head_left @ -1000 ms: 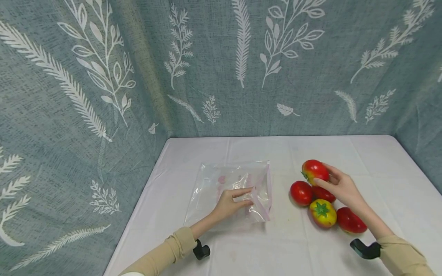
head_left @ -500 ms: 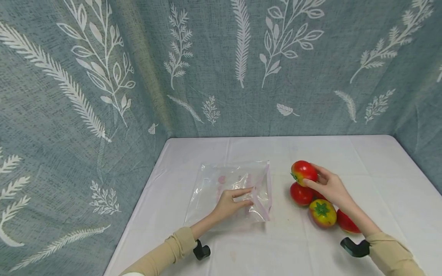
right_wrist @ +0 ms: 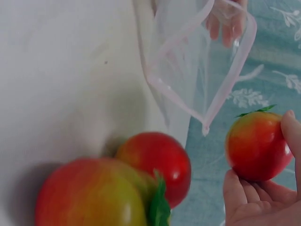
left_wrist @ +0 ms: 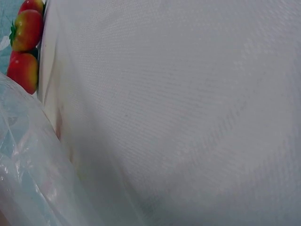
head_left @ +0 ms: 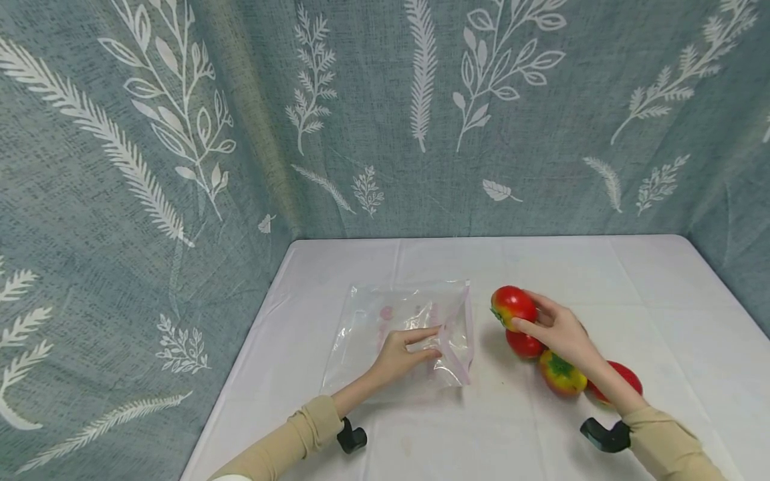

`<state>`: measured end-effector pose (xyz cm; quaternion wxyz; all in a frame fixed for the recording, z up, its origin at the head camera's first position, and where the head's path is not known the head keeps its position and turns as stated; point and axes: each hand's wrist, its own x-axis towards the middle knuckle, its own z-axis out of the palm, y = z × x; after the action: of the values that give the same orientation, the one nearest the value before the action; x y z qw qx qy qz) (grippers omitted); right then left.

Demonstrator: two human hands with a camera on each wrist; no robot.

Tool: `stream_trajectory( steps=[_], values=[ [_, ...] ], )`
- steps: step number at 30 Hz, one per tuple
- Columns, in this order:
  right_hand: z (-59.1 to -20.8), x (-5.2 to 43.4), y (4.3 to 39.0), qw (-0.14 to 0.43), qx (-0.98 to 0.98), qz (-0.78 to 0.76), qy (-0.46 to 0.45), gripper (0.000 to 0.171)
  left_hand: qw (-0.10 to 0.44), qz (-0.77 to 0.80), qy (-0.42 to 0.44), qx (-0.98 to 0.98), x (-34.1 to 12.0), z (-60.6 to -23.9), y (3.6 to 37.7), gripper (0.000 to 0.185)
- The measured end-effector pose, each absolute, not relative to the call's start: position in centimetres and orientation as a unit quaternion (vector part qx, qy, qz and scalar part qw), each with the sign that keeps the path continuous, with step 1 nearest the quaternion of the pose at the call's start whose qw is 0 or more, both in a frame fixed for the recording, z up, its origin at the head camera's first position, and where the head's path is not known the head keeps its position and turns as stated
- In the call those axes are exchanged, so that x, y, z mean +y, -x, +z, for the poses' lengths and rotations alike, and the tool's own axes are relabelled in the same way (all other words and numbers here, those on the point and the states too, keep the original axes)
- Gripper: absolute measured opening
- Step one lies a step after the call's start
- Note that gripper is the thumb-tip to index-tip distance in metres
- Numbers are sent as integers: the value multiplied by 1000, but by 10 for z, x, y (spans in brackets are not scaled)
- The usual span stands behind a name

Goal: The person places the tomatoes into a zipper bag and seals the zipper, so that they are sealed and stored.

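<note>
The right hand (head_left: 556, 327) holds a red tomato (head_left: 513, 304) lifted off the bench (head_left: 601, 267), its fingers and thumb curled round the fruit from the side so that the green stalk end points left, toward the bag (head_left: 400, 334). In the right wrist view the same tomato (right_wrist: 257, 146) sits between the thumb and the fingers (right_wrist: 244, 200), with the bag's mouth (right_wrist: 207, 70) just beyond it. The clear plastic bag lies flat on the bench to the left of the fruit, its pink-edged opening facing right. The left hand (head_left: 402, 352) rests on the bag near that opening, thumb and fingers pinching the upper layer of plastic and raising it a little, which seems meant to keep the mouth gaping on the side nearest the tomatoes; the wrist view shows the rim standing open in a loop. Three more tomatoes stay on the bench under and behind the right forearm: a red one (head_left: 525, 344) directly below the held fruit, a yellow-green and red one (head_left: 561, 375) nearer the person, and another red one (head_left: 625, 377) partly hidden by the arm. They lie close together, touching or nearly so, within easy reach of the right hand. The left wrist view shows mostly bench cloth, a corner of the bag (left_wrist: 28, 179) and two tomatoes at the far edge.
</note>
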<state>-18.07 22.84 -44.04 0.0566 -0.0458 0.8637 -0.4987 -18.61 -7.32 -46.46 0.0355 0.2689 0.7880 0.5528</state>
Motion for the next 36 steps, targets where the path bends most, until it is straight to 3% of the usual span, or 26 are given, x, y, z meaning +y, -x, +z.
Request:
stream_trajectory(
  steps=[36],
  values=[
    [-465, 178, 172, 81, 848, -521, 53, 73, 33, 557, -263, 787, -73, -463, 185, 41]
  ],
)
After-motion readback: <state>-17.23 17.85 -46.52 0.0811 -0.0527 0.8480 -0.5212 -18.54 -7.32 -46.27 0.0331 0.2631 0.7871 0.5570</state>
